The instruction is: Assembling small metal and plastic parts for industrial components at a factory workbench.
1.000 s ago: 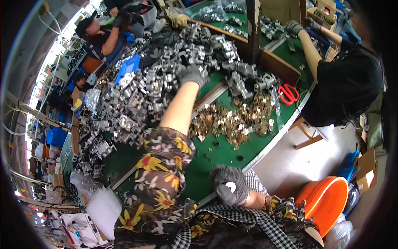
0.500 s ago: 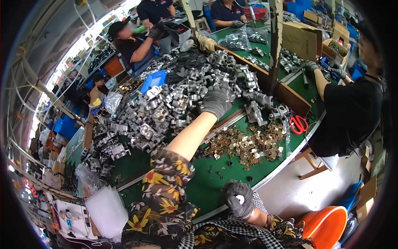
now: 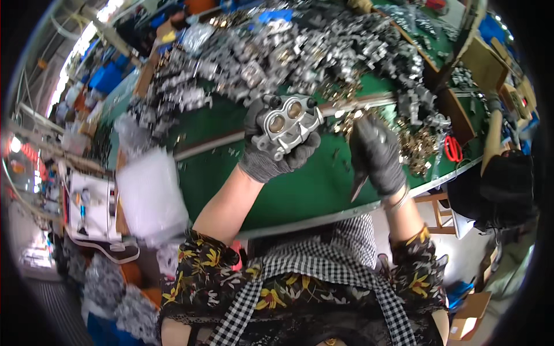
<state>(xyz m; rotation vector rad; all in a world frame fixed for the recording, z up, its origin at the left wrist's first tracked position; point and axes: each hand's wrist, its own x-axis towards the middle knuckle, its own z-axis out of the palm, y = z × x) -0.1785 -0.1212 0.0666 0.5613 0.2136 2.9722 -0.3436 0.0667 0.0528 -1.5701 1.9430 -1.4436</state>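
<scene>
My left hand [image 3: 271,155], in a dark grey knit glove, is closed around a silver metal brake caliper [image 3: 288,124]. The caliper is tilted so its two round bores face up, and it is held above the green table [image 3: 231,196]. To its right, my gloved right hand [image 3: 378,155] reaches to the near-left side of a pile of small brass-coloured metal clips [image 3: 418,147]. Its fingers look stretched out with the thumb apart; the fingertips are slightly blurred, and no part shows in them.
A big heap of similar metal castings [image 3: 248,72] covers the table's far side. Red-handled scissors [image 3: 453,149] lie right of the clips. White foam sheets [image 3: 151,193] stand at left. A metal strip [image 3: 213,144] crosses the table. Another person [image 3: 508,179] is at far right.
My left hand has come back from the heap with a caliper in it. My right hand has moved from the table's near edge up to the clips. The view has tilted downward.
</scene>
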